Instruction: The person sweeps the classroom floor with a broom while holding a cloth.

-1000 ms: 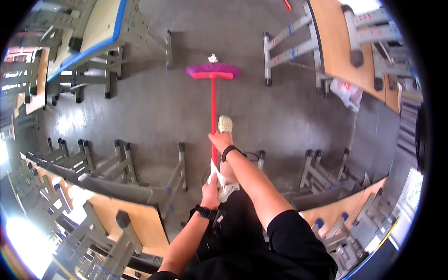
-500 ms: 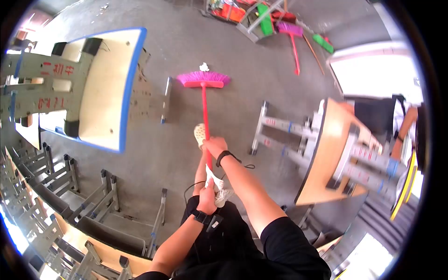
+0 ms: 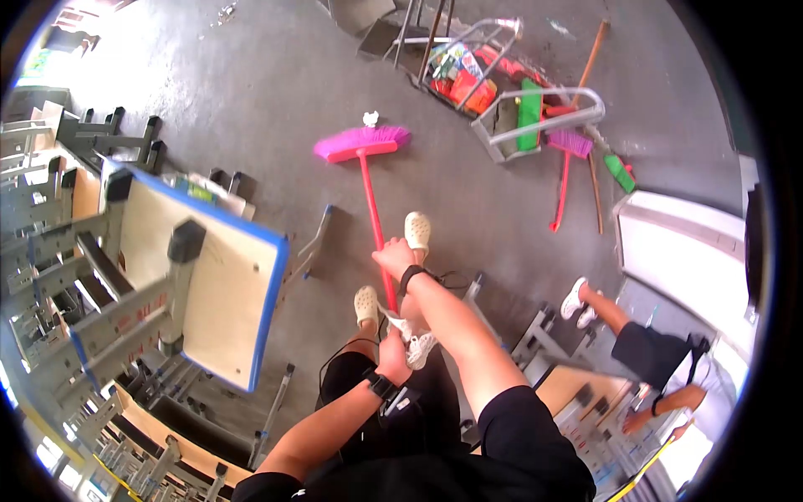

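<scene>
On the grey floor, a pink broom (image 3: 371,201) has its purple bristles (image 3: 389,135) just beside a white scrap (image 3: 370,120). The person's right hand (image 3: 394,255) grips the handle partway along; the left hand (image 3: 391,356) is closed around its upper end, with something white and crumpled (image 3: 420,350) there. Sweeping seems only partway done: the scrap lies uncollected, pale litter (image 3: 226,12) is scattered well apart, and spare cleaning tools lie around a metal frame (image 3: 499,151)
</scene>
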{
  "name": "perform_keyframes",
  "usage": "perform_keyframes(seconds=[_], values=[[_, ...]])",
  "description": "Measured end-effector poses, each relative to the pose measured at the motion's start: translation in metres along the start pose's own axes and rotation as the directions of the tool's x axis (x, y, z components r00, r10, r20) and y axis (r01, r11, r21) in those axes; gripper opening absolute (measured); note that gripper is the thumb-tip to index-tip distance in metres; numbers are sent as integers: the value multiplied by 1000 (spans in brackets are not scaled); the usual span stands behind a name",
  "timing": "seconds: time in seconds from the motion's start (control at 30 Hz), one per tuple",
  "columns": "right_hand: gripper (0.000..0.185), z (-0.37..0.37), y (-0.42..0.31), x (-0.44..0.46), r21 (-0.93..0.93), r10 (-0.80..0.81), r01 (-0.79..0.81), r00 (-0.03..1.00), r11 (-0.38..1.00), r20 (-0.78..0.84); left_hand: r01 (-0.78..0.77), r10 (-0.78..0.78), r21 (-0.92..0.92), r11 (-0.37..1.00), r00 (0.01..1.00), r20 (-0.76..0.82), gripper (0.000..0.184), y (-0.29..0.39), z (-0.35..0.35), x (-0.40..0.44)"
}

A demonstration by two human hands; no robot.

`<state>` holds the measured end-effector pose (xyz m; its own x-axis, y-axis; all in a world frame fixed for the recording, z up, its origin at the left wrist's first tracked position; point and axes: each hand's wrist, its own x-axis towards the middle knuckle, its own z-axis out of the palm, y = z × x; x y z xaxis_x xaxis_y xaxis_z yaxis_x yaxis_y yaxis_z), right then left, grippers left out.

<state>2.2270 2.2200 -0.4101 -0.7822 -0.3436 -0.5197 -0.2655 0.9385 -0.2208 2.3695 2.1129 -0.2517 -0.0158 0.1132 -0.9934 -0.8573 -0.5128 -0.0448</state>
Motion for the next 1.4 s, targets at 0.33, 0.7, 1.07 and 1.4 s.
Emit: perform_keyframes(seconds=[0.33,0.7,1.07,1.4], values=[[13,-133,131,153,-96,-165,181,974,979,156,44,16,-334,941,985,174,36,115,221,16],[18,-256,186,376,-169,-446,451,893,876,66,-40,129,-700,713,989,75,40,328,372,32],[11,-402,145,636,-141,-526,532,847,835,84,-250,287,-481,840,958,4,44,625,395,25],[5,-460,93,558,218,-605,620,784,754,-136,-294,277,-177,939,954,-116,33,600,323,-89]])
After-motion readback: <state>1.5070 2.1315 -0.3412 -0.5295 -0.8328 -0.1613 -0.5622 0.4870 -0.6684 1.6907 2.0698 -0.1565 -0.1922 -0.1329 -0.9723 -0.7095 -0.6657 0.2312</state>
